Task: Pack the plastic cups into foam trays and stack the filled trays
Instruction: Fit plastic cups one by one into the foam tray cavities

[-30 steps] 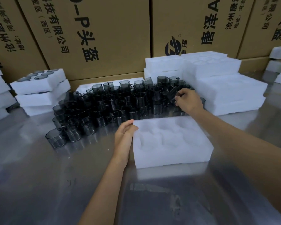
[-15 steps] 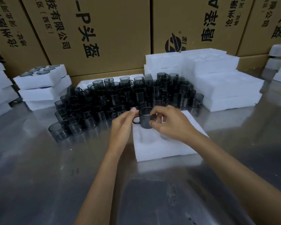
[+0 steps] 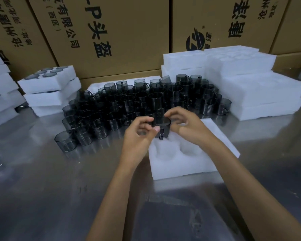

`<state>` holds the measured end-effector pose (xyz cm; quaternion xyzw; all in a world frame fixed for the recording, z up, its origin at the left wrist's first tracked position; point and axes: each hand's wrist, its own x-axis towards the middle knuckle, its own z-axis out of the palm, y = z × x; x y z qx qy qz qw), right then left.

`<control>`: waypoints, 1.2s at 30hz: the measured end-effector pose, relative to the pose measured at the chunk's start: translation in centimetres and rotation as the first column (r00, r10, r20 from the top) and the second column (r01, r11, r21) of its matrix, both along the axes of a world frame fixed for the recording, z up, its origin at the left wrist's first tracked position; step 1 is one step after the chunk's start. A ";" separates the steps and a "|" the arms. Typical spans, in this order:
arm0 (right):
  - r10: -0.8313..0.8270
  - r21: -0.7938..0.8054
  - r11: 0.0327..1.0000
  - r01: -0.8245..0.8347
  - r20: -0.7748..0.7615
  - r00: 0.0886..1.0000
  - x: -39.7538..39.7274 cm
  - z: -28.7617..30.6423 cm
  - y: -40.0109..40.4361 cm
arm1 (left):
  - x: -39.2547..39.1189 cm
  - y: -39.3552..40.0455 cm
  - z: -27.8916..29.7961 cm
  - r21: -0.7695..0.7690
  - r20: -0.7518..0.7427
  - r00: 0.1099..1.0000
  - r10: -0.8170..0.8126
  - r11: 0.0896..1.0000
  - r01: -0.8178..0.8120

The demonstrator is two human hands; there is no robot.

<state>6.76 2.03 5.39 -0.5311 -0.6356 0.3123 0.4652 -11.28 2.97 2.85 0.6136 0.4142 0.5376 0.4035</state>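
Hands (image 3: 163, 129) around dark cup (image 3: 162, 126) over foam tray (image 3: 181, 164), pockets bare.

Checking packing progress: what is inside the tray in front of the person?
Two empty pockets show in the tray. One cup is held at its far corner; hands cover the rest.

Your right hand (image 3: 186, 126) hides the foam tray (image 3: 179, 164)'s far corner; your forearms run off the bottom edge; the cardboard boxes (image 3: 122, 32) are cropped above.

The cardboard boxes (image 3: 129, 32) bear black print "P头盔" and "有限公司".
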 end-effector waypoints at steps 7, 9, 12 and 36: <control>0.065 -0.067 0.995 -0.077 -0.171 0.983 0.5 -0.1 -0.4 | 0.0 0.2 -0.1 0.013 -0.015 0.996 -0.083 0.996 0.083; 0.069 -0.079 0.993 -0.086 -0.194 0.979 0.5 0.0 -0.4 | 0.1 0.1 -0.1 0.043 -0.022 0.998 -0.067 0.997 0.068; 0.058 -0.072 0.995 -0.070 -0.155 0.986 0.6 -0.2 -0.3 | 0.3 -0.1 0.1 0.051 -0.036 0.999 -0.026 0.998 0.027; -0.049 -0.009 0.999 0.050 0.085 0.995 0.5 -1.2 0.3 | 0.7 -1.2 0.1 0.009 -0.228 0.963 0.142 0.990 -0.144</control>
